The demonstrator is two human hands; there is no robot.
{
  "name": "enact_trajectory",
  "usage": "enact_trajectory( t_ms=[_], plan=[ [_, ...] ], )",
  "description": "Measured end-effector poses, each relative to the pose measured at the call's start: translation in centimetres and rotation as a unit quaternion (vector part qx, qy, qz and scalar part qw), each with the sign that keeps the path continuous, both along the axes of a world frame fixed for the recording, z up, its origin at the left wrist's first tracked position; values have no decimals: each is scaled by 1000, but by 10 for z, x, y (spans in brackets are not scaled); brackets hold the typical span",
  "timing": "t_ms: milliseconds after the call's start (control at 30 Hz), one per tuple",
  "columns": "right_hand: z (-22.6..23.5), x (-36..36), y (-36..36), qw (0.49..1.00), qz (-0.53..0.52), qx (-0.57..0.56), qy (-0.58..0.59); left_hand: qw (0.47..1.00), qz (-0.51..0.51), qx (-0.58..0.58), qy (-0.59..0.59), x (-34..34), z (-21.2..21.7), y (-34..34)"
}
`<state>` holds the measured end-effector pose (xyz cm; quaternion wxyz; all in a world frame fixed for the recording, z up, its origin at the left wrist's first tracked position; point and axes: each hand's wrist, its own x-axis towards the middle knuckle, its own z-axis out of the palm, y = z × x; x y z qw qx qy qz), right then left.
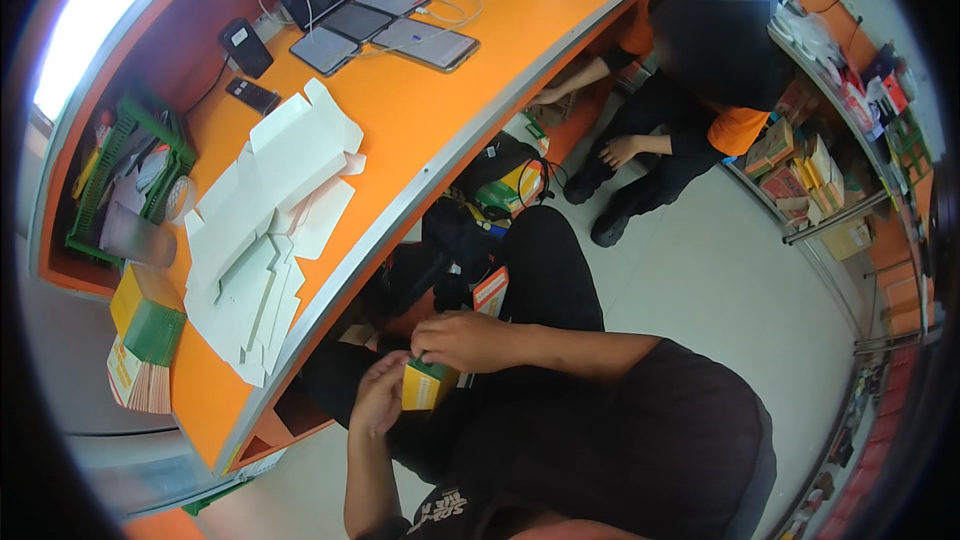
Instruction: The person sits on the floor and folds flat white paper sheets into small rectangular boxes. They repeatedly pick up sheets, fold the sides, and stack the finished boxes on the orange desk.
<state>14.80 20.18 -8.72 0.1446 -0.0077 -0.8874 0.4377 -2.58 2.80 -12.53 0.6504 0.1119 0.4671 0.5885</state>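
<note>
A small yellow and green carton [426, 384] is held between both my hands, close to my body below the edge of the orange counter [440, 110]. My left hand [377, 395] grips its left side. My right hand [462, 340] pinches its top, fingers curled over the upper flap. On the counter lies a heap of flat white unfolded carton blanks [268, 210]. A stack of folded yellow and green cartons [145, 335] sits at the counter's near left end.
Several tablets and phones [385, 20] with cables lie on the far part of the counter, beside a green basket [125, 175]. Another person [690, 110] crouches on the floor by shelves of boxes [810, 180]. Bags [500, 180] sit under the counter.
</note>
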Motion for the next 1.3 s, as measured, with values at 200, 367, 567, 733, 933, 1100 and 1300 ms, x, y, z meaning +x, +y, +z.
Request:
enact_trajectory(
  t_ms=[200,367,567,733,933,1100,1300],
  plan=[
    [-10,25,-19,998,45,34,-9,987,-93,-79,-102,28,0,-13],
    [-10,40,-19,999,27,37,7,978,-131,-83,-138,37,-5,-12],
    [-3,44,-15,998,38,37,-23,970,-150,-88,-168,42,-9,-13],
    [-3,38,-17,999,27,21,-32,972,-179,-84,-127,33,1,-8],
    [15,30,-9,981,36,-171,-79,959,-222,-27,-172,24,-15,-14],
    [23,30,-2,964,83,-206,-146,955,-247,-30,-163,26,-6,-7],
    [12,26,2,955,91,-230,-164,934,-254,-47,-248,26,-7,-1]
  ],
)
